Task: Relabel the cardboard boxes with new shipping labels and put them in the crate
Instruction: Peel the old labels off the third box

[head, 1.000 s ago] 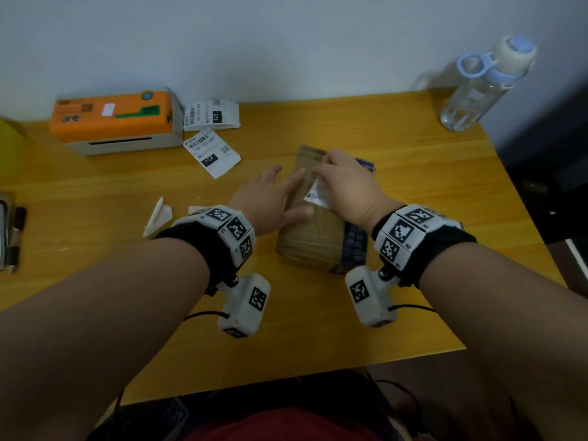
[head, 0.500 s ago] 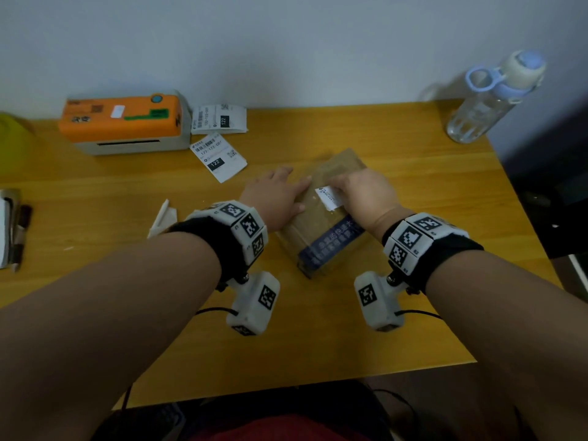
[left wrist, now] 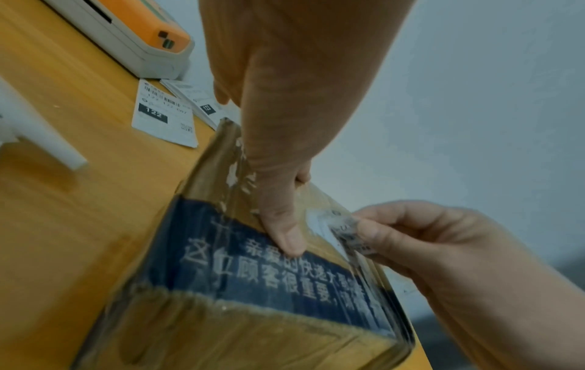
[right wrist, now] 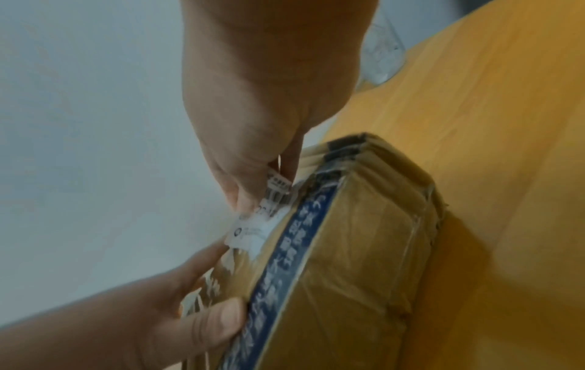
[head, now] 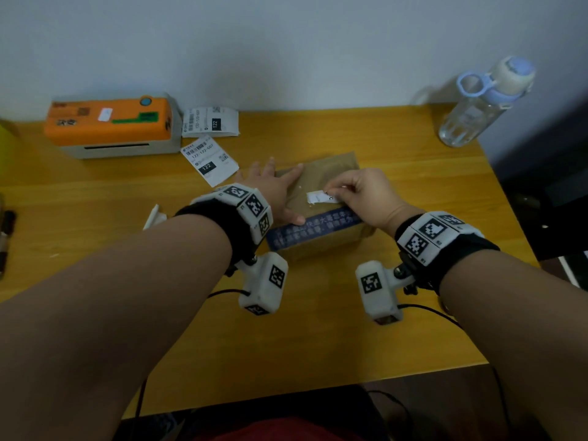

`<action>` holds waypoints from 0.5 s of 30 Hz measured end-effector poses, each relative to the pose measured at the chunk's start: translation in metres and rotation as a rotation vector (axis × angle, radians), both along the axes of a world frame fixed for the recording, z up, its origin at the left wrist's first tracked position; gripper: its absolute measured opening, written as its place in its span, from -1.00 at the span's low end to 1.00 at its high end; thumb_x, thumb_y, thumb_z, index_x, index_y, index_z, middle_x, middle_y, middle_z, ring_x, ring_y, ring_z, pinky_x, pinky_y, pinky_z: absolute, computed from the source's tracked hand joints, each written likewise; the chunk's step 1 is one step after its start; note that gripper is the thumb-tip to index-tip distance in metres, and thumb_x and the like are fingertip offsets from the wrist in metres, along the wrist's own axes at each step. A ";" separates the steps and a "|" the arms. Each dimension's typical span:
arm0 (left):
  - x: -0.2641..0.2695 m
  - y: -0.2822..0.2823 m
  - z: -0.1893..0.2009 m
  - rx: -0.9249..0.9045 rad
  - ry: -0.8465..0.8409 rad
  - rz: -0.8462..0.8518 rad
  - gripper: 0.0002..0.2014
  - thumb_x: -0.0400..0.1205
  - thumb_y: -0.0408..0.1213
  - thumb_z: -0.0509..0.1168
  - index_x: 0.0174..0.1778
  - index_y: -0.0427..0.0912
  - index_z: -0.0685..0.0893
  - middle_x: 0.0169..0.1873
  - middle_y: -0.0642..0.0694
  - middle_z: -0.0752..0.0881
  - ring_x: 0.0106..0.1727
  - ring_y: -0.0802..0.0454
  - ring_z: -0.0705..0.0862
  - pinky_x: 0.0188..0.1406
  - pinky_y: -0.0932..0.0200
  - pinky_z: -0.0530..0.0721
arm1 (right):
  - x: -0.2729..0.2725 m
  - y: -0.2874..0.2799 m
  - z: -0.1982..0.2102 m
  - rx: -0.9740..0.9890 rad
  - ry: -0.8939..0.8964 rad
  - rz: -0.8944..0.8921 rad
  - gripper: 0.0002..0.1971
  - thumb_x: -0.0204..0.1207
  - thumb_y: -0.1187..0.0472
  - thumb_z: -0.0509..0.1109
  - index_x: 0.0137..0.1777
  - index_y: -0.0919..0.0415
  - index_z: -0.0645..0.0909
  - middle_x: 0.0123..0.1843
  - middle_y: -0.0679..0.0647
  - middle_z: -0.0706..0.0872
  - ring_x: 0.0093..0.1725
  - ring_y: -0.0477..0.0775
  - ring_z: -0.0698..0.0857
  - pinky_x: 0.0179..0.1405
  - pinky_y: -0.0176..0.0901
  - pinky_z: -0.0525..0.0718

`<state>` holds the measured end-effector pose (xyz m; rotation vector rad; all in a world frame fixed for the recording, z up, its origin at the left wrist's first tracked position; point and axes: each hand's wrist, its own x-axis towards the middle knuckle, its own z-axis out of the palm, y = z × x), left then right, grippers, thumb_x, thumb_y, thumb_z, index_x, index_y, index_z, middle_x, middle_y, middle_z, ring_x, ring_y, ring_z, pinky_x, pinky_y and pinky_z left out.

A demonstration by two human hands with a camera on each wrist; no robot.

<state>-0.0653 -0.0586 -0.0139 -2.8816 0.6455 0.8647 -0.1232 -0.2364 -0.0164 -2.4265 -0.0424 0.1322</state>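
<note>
Head view: a brown cardboard box with a dark blue printed tape band (head: 315,230) lies flat at the centre of the frame on the yellow wooden table (head: 397,329).
Left hand (head: 273,192): fingers straight, pressed flat on the box top at its left side; the thumb (left wrist: 285,232) rests on the edge where the blue band begins.
Right hand (head: 366,192): thumb and curled fingers pinch the small white torn label (head: 321,197) on the box top, just above the blue band.
Label: partly lifted from the cardboard in the right wrist view (right wrist: 253,230), with barcode print showing near the fingertips.
Printer: an orange and grey label printer (head: 111,125) sits at the upper left of the frame, against the wall.
New labels: two white printed shipping labels marked 122, one (head: 210,160) just left of the box, the other (head: 211,122) beside the printer.
Bottle: a clear plastic water bottle with a pale blue cap (head: 477,106) stands at the upper right.
Scrap: white paper pieces (head: 154,214) lie left of the left wrist.
</note>
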 end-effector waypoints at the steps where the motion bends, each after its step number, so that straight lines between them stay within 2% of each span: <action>1: 0.002 0.000 0.000 -0.014 0.001 0.004 0.08 0.33 0.38 0.34 0.59 0.31 -0.26 0.66 -0.16 -0.16 0.65 -0.29 -0.11 0.56 -0.39 -0.01 | -0.001 -0.002 0.000 0.031 0.022 -0.013 -0.84 0.57 0.32 0.37 0.04 0.27 0.77 0.04 0.09 0.80 0.03 0.02 0.71 0.11 -0.19 0.62; 5: 0.009 0.004 0.001 -0.065 -0.026 0.041 -0.01 0.40 0.30 0.35 0.61 0.30 -0.15 0.66 -0.16 -0.14 0.65 -0.28 -0.09 0.56 -0.38 0.00 | -0.002 -0.009 -0.001 0.091 0.028 -0.040 -0.88 0.57 0.33 0.37 -0.03 0.26 0.76 -0.05 0.07 0.78 -0.07 -0.03 0.69 0.04 -0.18 0.65; 8: 0.014 0.009 0.005 -0.078 -0.076 0.024 -0.17 0.51 0.20 0.30 0.62 0.28 -0.03 0.66 -0.14 -0.09 0.65 -0.25 -0.05 0.57 -0.36 -0.01 | -0.001 -0.013 -0.005 0.157 0.043 -0.105 -0.92 0.56 0.28 0.40 -0.15 0.13 0.66 -0.14 0.10 0.74 -0.15 0.11 0.70 -0.06 0.02 0.72; 10: 0.011 0.007 0.006 -0.097 -0.120 -0.062 -0.30 0.59 0.11 0.25 0.62 0.23 0.07 0.66 -0.13 -0.03 0.64 -0.24 0.01 0.57 -0.31 0.01 | 0.002 -0.012 -0.008 0.158 0.050 -0.133 -0.91 0.52 0.18 0.45 -0.17 0.06 0.60 -0.16 0.11 0.72 -0.16 0.15 0.69 -0.08 0.08 0.72; 12: 0.003 0.001 0.004 -0.120 -0.141 -0.118 -0.37 0.65 0.09 0.16 0.63 0.14 0.11 0.66 -0.12 0.02 0.64 -0.21 0.07 0.58 -0.23 0.06 | 0.007 -0.009 -0.008 0.075 0.031 -0.122 -0.84 0.49 0.10 0.49 0.00 0.07 0.60 -0.08 0.15 0.73 -0.10 0.18 0.70 -0.06 0.15 0.71; 13: -0.001 -0.002 0.001 -0.124 -0.140 -0.111 -0.34 0.65 0.15 0.11 0.64 0.09 0.07 0.66 -0.12 0.01 0.64 -0.19 0.06 0.58 -0.21 0.07 | 0.010 -0.008 -0.008 0.016 0.027 -0.105 -0.71 0.49 0.09 0.48 0.17 0.08 0.58 -0.03 0.15 0.72 -0.07 0.17 0.69 -0.05 0.13 0.70; 15: -0.008 -0.007 -0.006 -0.107 -0.129 -0.067 -0.21 0.59 0.32 0.02 0.66 0.02 -0.05 0.67 -0.12 -0.08 0.66 -0.15 -0.02 0.61 -0.23 0.00 | 0.014 -0.005 -0.003 -0.013 0.037 -0.066 -0.41 0.53 0.14 0.45 0.52 0.00 0.32 -0.05 0.15 0.69 -0.13 0.13 0.68 -0.17 0.03 0.69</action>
